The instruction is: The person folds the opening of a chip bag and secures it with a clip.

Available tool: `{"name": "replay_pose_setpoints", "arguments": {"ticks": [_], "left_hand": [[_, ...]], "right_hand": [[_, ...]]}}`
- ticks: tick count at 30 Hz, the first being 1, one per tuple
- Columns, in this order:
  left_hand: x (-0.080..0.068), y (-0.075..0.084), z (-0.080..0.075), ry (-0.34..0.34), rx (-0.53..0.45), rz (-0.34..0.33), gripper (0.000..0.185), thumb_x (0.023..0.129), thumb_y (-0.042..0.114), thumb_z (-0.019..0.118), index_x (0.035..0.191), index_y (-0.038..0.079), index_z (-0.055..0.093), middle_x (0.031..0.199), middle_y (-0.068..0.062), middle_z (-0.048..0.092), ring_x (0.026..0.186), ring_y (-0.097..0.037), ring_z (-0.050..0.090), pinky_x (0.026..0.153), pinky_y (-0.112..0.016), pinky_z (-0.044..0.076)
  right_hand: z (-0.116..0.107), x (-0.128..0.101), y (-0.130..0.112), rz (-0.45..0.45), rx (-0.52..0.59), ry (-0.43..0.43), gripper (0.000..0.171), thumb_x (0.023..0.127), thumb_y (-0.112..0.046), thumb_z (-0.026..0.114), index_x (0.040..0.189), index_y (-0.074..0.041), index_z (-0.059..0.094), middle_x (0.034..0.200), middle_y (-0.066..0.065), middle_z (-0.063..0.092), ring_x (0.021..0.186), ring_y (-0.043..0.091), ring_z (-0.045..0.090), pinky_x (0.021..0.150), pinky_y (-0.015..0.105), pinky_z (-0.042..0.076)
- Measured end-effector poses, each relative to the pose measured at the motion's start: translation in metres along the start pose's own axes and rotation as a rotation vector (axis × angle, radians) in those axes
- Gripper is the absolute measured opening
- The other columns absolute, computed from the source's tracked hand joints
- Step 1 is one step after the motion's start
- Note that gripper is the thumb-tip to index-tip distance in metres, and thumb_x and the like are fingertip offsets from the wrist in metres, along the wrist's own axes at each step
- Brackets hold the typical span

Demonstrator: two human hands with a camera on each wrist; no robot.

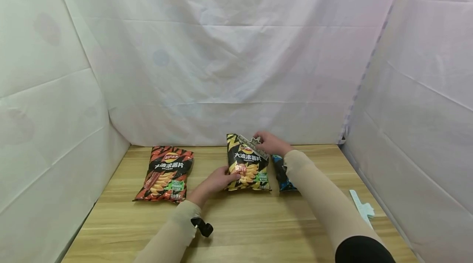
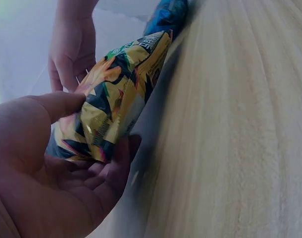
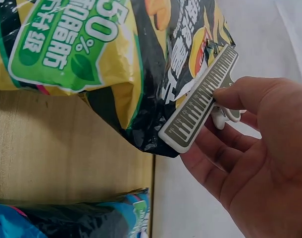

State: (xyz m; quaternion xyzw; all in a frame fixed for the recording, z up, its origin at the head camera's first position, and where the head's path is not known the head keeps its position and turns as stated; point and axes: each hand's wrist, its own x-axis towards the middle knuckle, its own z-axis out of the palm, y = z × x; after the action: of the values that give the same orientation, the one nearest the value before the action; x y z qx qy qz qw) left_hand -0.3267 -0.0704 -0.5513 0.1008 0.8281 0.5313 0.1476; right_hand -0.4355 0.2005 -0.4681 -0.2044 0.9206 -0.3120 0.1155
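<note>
On the wooden table, my left hand grips the yellow chip bag by its lower edge, and my right hand pinches the grey clip sitting across its top.

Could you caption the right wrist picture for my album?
Right hand pinches a grey ridged bag clip on a yellow-and-black crisp bag.

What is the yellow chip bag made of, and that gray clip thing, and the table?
The yellow chip bag looks like thin glossy plastic film: it crinkles and shines. The gray clip on its top edge, pinched by the right hand, seems hard matte plastic with molded ridges. The table shows pale wood grain, perhaps laminate.
</note>
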Motion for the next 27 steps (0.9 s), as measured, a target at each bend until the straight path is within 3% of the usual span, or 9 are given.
{"name": "replay_pose_setpoints", "arguments": {"ticks": [4,9,13,18,19,24,27], "left_hand": [[-0.001,0.001,0.003,0.047,0.112,0.017,0.066,0.103,0.047,0.077,0.137,-0.008,0.064,0.116,-0.015,0.068,0.101,-0.028,0.063,0.087,-0.047,0.055],[-0.002,0.005,0.008,0.088,0.167,0.011,0.067,0.103,0.046,0.076,0.138,-0.010,0.064,0.120,-0.018,0.069,0.100,-0.027,0.063,0.087,-0.046,0.055],[-0.005,0.009,0.010,0.089,0.174,-0.010,0.063,0.104,0.045,0.075,0.132,-0.010,0.066,0.110,-0.017,0.069,0.091,-0.027,0.064,0.079,-0.044,0.055],[-0.011,0.014,0.010,0.066,0.165,-0.023,0.055,0.105,0.046,0.072,0.117,-0.007,0.067,0.094,-0.014,0.064,0.080,-0.026,0.061,0.070,-0.040,0.051],[-0.008,0.008,0.010,0.064,0.169,0.002,0.060,0.105,0.051,0.070,0.117,-0.007,0.067,0.093,-0.013,0.063,0.080,-0.025,0.060,0.069,-0.039,0.049],[-0.010,0.009,0.011,0.054,0.186,0.006,0.068,0.106,0.054,0.068,0.125,-0.011,0.066,0.098,-0.014,0.064,0.083,-0.026,0.061,0.072,-0.041,0.050],[-0.014,0.017,0.012,0.054,0.189,-0.029,0.064,0.107,0.048,0.068,0.130,-0.011,0.066,0.100,-0.015,0.065,0.085,-0.027,0.062,0.075,-0.044,0.052]], "right_hand": [[0.002,0.004,0.007,0.025,0.002,-0.022,0.048,0.111,-0.018,0.065,0.156,-0.004,0.055,0.140,0.021,0.062,0.122,0.035,0.064,0.092,0.052,0.057],[0.006,0.006,0.012,0.055,0.002,-0.036,0.046,0.110,-0.015,0.064,0.154,-0.005,0.056,0.144,0.023,0.062,0.123,0.035,0.065,0.094,0.054,0.057],[0.011,0.006,0.014,0.077,-0.028,-0.061,0.048,0.110,-0.013,0.064,0.156,-0.003,0.055,0.148,0.026,0.061,0.102,0.030,0.067,0.085,0.049,0.057],[0.016,0.007,0.014,0.092,-0.068,-0.103,0.052,0.111,-0.011,0.062,0.160,0.002,0.052,0.155,0.028,0.057,0.083,0.022,0.060,0.077,0.042,0.052],[0.017,0.007,0.015,0.096,-0.075,-0.112,0.052,0.111,-0.011,0.062,0.161,0.002,0.051,0.156,0.028,0.056,0.079,0.019,0.058,0.075,0.041,0.051],[0.020,0.008,0.020,0.121,-0.098,-0.166,0.053,0.113,-0.010,0.059,0.163,0.004,0.048,0.162,0.028,0.051,0.053,0.013,0.041,0.064,0.037,0.047],[0.022,0.010,0.024,0.123,-0.119,-0.174,0.052,0.112,-0.011,0.060,0.161,0.005,0.050,0.165,0.028,0.048,0.054,0.012,0.042,0.068,0.037,0.047]]}}
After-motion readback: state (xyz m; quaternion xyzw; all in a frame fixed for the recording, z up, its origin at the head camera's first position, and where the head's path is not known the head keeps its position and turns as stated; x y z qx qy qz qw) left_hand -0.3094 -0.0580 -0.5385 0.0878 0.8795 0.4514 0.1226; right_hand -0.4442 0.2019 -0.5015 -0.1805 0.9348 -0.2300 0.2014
